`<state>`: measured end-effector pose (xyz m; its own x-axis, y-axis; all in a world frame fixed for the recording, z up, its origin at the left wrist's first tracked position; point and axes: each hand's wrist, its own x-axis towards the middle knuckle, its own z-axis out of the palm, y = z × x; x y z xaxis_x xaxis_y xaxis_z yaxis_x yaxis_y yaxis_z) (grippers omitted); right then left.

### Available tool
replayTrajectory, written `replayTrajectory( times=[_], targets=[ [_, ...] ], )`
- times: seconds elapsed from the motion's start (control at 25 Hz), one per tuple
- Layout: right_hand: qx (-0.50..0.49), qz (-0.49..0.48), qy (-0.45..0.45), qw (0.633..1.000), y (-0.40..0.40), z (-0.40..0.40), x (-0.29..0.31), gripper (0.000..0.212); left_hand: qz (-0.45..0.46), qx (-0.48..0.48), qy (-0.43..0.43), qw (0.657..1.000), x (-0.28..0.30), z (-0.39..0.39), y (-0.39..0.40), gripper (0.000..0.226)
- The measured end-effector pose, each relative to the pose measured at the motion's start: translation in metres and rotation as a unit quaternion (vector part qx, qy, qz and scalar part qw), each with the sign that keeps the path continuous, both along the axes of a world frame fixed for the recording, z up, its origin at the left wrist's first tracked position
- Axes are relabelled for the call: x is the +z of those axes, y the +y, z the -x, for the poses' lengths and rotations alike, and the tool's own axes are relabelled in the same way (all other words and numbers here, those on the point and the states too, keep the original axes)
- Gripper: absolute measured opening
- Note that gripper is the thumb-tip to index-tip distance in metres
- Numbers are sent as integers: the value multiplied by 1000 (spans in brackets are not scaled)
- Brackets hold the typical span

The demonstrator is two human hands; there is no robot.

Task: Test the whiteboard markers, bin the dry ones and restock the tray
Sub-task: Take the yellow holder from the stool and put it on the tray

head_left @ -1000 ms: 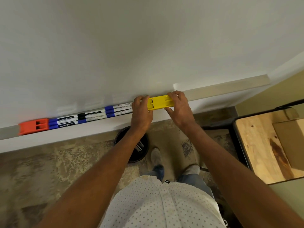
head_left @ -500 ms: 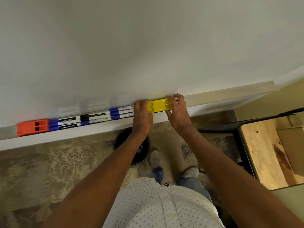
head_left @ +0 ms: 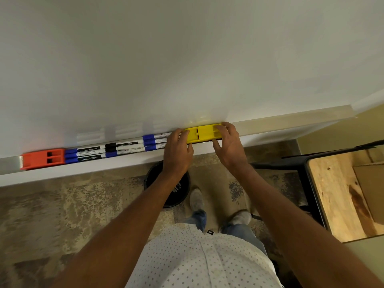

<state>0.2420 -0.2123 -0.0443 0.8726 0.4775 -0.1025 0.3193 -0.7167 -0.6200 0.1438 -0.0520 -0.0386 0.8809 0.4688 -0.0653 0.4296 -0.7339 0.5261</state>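
Several blue-capped and black-capped markers (head_left: pixel 124 149) lie in rows along the whiteboard's tray (head_left: pixel 280 123). An orange eraser block (head_left: pixel 42 161) sits at the left end of the rows. At their right end a yellow eraser block (head_left: pixel 202 133) rests on the tray. My left hand (head_left: pixel 177 150) grips the block's left end and covers the nearest marker tips. My right hand (head_left: pixel 229 146) has its fingers over the block's right end, thumb just below the front edge. On the floor under my left wrist stands a black bin (head_left: pixel 153 179) with a few markers inside.
The blank whiteboard (head_left: pixel 187 59) fills the upper view. A wooden table (head_left: pixel 340 196) with a dark frame stands at the right, with a cardboard box (head_left: pixel 372 183) on it. My feet stand on patterned carpet right of the bin.
Both hands stay at the ends of the yellow block. My right fingers have spread further over its top and the thumb has dropped below its edge. The view has shifted slightly.
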Motion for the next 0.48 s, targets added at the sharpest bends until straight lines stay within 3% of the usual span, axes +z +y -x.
replayTrajectory(
  times=[0.16, 0.48],
  targets=[
    [-1, 2, -10, 1000, 2, 2, -1, 37, -64, 21, 28, 997, -6, 13, 16, 47],
    [18, 6, -11, 1000, 10, 5, -1, 37, -42, 13, 75, 996, -9, 22, 24, 51]
  ],
)
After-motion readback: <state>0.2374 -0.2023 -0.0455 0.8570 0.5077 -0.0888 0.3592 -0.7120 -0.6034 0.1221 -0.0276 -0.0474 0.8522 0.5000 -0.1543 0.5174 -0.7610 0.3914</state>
